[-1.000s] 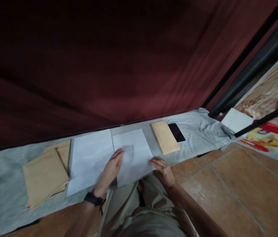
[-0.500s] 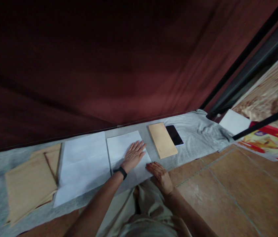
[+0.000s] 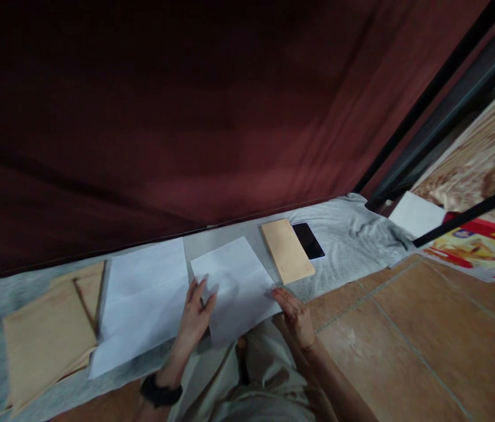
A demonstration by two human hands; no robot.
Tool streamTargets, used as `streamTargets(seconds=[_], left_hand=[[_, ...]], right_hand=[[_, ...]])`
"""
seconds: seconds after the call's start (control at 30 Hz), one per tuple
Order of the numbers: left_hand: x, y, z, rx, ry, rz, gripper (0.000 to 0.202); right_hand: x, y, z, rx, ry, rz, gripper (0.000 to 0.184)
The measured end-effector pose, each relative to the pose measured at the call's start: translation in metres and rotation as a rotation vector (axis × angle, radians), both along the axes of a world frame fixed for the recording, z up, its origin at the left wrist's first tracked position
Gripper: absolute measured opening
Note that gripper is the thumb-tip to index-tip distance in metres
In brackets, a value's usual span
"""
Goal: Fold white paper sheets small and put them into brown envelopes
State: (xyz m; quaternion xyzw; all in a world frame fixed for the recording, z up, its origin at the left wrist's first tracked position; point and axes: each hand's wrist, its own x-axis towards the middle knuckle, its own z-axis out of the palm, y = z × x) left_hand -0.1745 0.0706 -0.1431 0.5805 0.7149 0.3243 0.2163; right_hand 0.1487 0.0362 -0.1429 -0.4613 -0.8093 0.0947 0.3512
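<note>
A white sheet of paper (image 3: 236, 284) lies on the grey cloth (image 3: 352, 234) in front of me, turned slightly askew. My left hand (image 3: 197, 316) grips its left edge, thumb over the paper and fingers bent at the edge. My right hand (image 3: 293, 313) rests on the sheet's right near corner, fingers curled down on it. A black band sits on my left wrist.
A larger white sheet (image 3: 142, 299) lies to the left, with brown envelopes (image 3: 45, 337) beyond it. A tan envelope (image 3: 286, 258) and a dark phone (image 3: 309, 240) lie to the right. A dark red curtain hangs behind; tiled floor (image 3: 427, 328) is on the right.
My left hand drew back from the middle of the sheet to its left edge and took hold of it. The sheet has rotated slightly. My right hand stayed at the right corner.
</note>
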Motion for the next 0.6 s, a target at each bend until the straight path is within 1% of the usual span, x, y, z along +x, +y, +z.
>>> streamTargets(seconds=[0.03,0.1,0.13,0.2,0.27,0.37,0.5,0.6], left_hand=[[0.000,-0.012,-0.003,0.002,-0.082,0.029,0.050],[0.002,-0.029,-0.005,0.007,-0.209,0.040,0.046],[0.003,-0.033,-0.004,0.014,-0.253,0.038,0.045],[0.005,-0.034,0.000,0.040,-0.308,0.038,0.045],[0.006,-0.025,0.006,0.077,-0.327,0.061,0.047],[0.008,-0.004,0.012,0.146,-0.301,0.114,0.049],[0.008,0.025,0.012,0.210,-0.196,0.132,0.053],[0.006,0.035,0.010,0.216,-0.137,0.103,0.054]], right_hand=[[0.000,0.000,-0.001,0.002,0.006,-0.007,0.074],[-0.001,-0.001,-0.004,-0.002,0.015,0.009,0.074],[-0.002,-0.001,-0.005,-0.005,0.023,0.024,0.073],[-0.005,-0.003,-0.008,-0.007,0.044,0.050,0.071],[-0.007,-0.004,-0.011,-0.009,0.069,0.073,0.070],[-0.010,-0.003,-0.010,-0.027,0.092,0.111,0.069],[-0.015,0.009,-0.001,-0.061,0.102,0.125,0.066],[-0.019,0.020,0.004,-0.049,0.102,0.107,0.057]])
